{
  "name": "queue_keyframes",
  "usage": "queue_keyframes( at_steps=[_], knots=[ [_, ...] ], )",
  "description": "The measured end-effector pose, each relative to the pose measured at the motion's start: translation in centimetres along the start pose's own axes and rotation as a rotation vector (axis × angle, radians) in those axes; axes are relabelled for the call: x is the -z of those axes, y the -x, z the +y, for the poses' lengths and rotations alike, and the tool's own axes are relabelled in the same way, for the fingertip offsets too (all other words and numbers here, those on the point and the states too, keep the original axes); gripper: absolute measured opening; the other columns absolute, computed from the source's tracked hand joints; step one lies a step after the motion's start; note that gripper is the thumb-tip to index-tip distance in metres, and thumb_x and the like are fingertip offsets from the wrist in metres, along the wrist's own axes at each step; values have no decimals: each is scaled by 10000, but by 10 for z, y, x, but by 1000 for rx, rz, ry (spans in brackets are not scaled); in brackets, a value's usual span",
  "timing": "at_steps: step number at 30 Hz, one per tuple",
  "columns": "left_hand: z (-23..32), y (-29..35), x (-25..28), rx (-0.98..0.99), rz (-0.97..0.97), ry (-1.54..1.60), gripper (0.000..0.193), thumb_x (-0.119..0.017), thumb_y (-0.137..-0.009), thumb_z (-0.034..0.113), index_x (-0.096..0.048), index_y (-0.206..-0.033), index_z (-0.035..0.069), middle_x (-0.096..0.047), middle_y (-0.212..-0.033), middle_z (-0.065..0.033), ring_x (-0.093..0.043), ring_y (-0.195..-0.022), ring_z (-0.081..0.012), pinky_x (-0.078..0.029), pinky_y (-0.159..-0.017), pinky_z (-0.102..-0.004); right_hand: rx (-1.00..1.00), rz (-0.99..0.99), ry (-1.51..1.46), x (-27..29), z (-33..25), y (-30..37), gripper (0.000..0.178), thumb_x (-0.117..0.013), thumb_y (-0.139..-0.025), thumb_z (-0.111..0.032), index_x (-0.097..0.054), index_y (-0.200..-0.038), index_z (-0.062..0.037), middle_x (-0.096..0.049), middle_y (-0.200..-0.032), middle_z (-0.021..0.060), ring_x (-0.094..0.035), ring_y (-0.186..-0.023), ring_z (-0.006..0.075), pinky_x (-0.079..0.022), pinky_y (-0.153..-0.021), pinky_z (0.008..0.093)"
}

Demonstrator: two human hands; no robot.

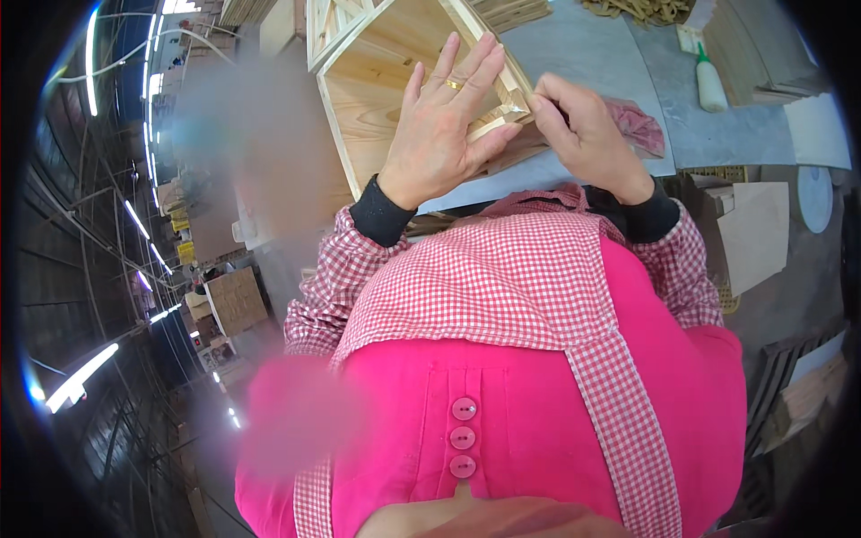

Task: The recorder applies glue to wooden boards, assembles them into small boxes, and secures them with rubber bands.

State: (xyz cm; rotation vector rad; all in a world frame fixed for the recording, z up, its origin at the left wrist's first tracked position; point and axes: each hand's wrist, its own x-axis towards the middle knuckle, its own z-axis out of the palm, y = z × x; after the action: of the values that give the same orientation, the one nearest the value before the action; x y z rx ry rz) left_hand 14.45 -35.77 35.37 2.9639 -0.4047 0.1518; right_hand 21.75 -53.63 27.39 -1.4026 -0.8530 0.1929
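A pale wooden box [359, 94] with a thin raised rim rests tilted on the grey worktable [587, 40] in front of me. My left hand [435, 139] lies across the rim near its closest corner, fingers stretched and slightly apart, with a gold-coloured ring on one finger. Beside that same corner, my right hand [587, 130] is closed, its thumb and bent forefinger pressed together against the wood. Whatever may be between those fingers is hidden. A crumpled reddish cloth [639, 125] lies behind the right hand.
To the right stands a white squeeze bottle with a green nozzle [710, 85], near stacked thin boards [753, 49]. Small wooden pieces [641, 9] are heaped at the far edge. Another wooden box [334, 22] adjoins at far left. A pale sheet [755, 238] stands right of the table.
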Motion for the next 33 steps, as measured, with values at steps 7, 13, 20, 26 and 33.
queue_keyframes(
  at_steps=[7, 13, 20, 26, 33],
  knots=[
    [-2, 0, 3, 12, 24, 8, 687, -642, -844, 398, -384, -1433, 156, -348, -1503, -80, -251, -1411, -345, -224, -1091, -555, -117, -7, -92, -3, -3, 3, 161, -477, -965, -105, -496, -837, -9, -464, -705, 16, -411, -645, 102, -372, -579, 258],
    [-27, 32, 20, 52, 418, 135, 521, -649, -857, 322, -508, -1314, 115, -512, -1342, -88, -461, -1230, -331, -366, -1003, -473, 72, 219, 164, -21, -40, -8, 142, -587, -869, 0, -611, -1009, 7, -559, -845, 56, -521, -754, 131, -427, -670, 257],
    [-110, 127, 7, 689, 1130, 1021, 274, -551, -929, 139, -596, -1156, -7, -649, -1036, -56, -598, -974, -118, -483, -853, -264, 468, -357, 528, -97, -75, -45, 377, -693, -759, -16, -659, -1131, -67, -618, -985, 105, -578, -938, 258, -470, -758, 314],
    [-103, 151, -33, 802, 657, 1879, 229, -649, -883, 221, -635, -1016, 35, -648, -925, -57, -631, -858, -164, -524, -791, -307, 424, -699, 660, -150, -70, -57, 383, -682, -766, -15, -669, -1137, -105, -625, -973, 111, -614, -852, 264, -508, -720, 335],
    [-111, 153, -30, 756, 517, 1882, 223, -637, -891, 201, -644, -1016, 16, -656, -907, -63, -638, -810, -141, -539, -749, -281, 316, -808, 650, -158, -77, -59, 426, -656, -786, 38, -651, -1189, -100, -628, -956, 110, -640, -801, 236, -521, -689, 310]
  ],
)
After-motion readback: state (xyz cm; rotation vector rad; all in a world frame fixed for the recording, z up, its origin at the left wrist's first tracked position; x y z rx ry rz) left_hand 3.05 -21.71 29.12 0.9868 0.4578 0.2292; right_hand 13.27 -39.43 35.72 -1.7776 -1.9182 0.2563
